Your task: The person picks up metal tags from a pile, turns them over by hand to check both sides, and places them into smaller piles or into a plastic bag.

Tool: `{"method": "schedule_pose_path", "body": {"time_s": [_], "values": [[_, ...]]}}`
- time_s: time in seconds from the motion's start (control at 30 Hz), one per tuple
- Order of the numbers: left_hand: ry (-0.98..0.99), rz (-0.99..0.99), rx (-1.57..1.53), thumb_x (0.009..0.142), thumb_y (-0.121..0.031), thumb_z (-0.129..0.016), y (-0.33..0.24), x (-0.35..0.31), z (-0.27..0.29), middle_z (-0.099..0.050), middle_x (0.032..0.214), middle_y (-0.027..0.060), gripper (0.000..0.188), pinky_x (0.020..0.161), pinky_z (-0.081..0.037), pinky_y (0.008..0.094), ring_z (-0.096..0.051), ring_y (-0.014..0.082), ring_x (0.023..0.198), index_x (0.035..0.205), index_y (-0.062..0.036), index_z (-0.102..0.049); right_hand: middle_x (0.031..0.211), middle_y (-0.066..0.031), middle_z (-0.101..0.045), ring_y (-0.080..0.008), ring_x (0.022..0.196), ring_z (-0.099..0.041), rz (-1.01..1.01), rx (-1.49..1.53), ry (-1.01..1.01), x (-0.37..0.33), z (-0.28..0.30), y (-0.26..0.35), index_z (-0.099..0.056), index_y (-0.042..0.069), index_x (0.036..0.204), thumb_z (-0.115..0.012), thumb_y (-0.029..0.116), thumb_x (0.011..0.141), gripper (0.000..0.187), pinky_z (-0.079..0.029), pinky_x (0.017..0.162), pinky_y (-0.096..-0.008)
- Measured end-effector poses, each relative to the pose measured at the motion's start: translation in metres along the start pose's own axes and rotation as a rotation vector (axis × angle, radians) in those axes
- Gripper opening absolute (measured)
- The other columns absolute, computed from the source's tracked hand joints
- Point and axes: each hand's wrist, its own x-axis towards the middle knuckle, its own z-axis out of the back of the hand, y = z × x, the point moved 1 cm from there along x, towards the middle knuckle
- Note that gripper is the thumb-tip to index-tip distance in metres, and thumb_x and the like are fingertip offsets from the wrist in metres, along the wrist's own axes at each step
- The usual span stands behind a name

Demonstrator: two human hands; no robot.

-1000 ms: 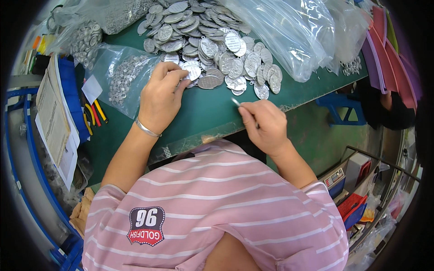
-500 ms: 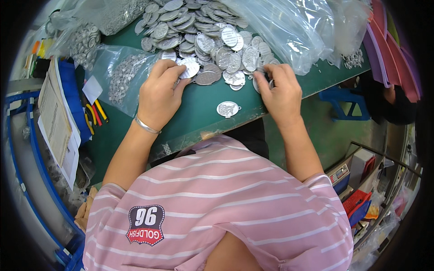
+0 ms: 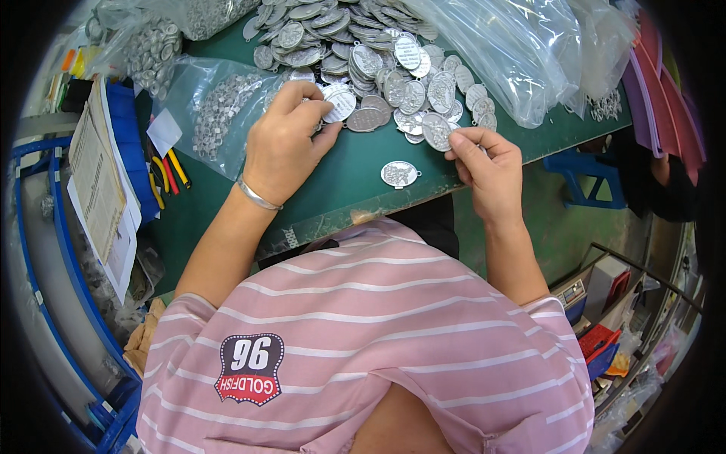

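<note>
Between the thumb and fingers of my right hand (image 3: 490, 163) is an oval silver medal (image 3: 436, 131), held at its right edge beside the near side of the medal pile. My left hand (image 3: 287, 147) is curled at the pile's left side, its fingertips next to a bright oval medal (image 3: 339, 102). Whatever lies within those curled fingers is mostly hidden. One single medal (image 3: 400, 174) with a small loop lies apart on the green table (image 3: 325, 181), near the front edge and between my hands. Behind it spreads a large heap of similar medals (image 3: 333, 38).
A clear bag of small metal parts (image 3: 223, 113) lies left of the heap, with more filled bags (image 3: 151, 49) behind. Large plastic bags (image 3: 507, 53) cover the back right. Pliers (image 3: 168, 172) and papers (image 3: 102, 181) are at left. A blue stool (image 3: 582, 174) stands right.
My right hand has drawn back slightly from the pile, bringing a medal into view between its fingers. My left hand stays curled beside the pile. The whole view has shifted a little.
</note>
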Motion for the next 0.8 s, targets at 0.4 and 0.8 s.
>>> {"method": "schedule_pose_path", "body": {"time_s": [0.4,0.8], "values": [[-0.083,0.094,-0.128,0.078,-0.003,-0.071,-0.003,0.0,0.007,-0.065,0.084,0.0115,0.01,0.063,-0.049,0.029,-0.063,0.0231,0.073,0.085,0.0012,-0.065,0.076,-0.0099,-0.067,-0.0051,0.05,-0.048,-0.18,0.246,0.128,0.0,-0.005,-0.007,-0.066,-0.002,0.091,-0.066,0.012,0.087,0.014,-0.034,0.042,-0.0182],[0.058,1.054,-1.481,0.088,-0.009,-0.065,-0.009,-0.025,0.0,-0.061,0.082,0.0081,0.011,0.045,-0.032,0.0181,-0.043,0.0052,0.056,0.096,-0.0036,-0.059,0.077,-0.0099,-0.067,-0.0057,0.053,-0.051,-0.186,0.238,0.111,-0.001,-0.01,-0.01,-0.064,-0.001,0.095,-0.066,0.011,0.088,0.014,-0.037,0.045,-0.0183]]}}
